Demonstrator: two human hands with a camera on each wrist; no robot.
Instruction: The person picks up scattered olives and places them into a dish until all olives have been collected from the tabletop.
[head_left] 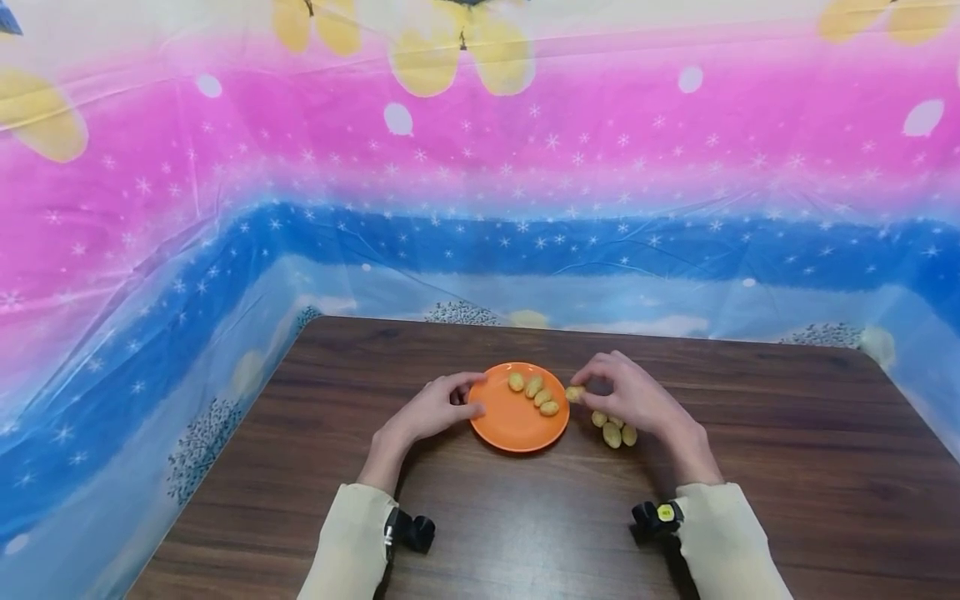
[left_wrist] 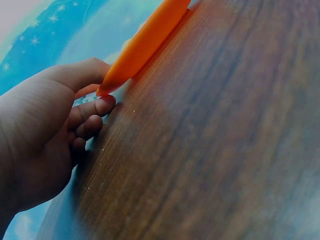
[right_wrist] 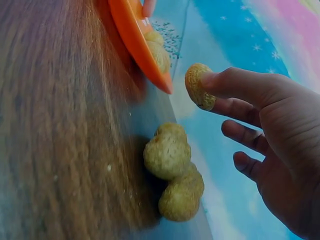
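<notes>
An orange plate [head_left: 510,427] lies on the table, with several small yellow-brown potatoes [head_left: 542,397] in a row on its right half. My left hand [head_left: 435,408] holds the plate's left rim; in the left wrist view, the rim [left_wrist: 142,45] sits between thumb and fingers. Just off the right rim, my right hand [head_left: 637,396] pinches one small potato [right_wrist: 196,89] between thumb and index finger, above the table. Its other fingers are loosely bent. Below that hand, more potatoes [right_wrist: 170,155] rest in a cluster on the table, partly hidden by the hand in the head view.
The dark wood table [head_left: 517,533] stretches around the plate. Behind it and at the sides hangs a pink and blue patterned cloth [head_left: 525,167]. Each wrist wears a black camera mount [head_left: 411,531] at the sleeve's cuff.
</notes>
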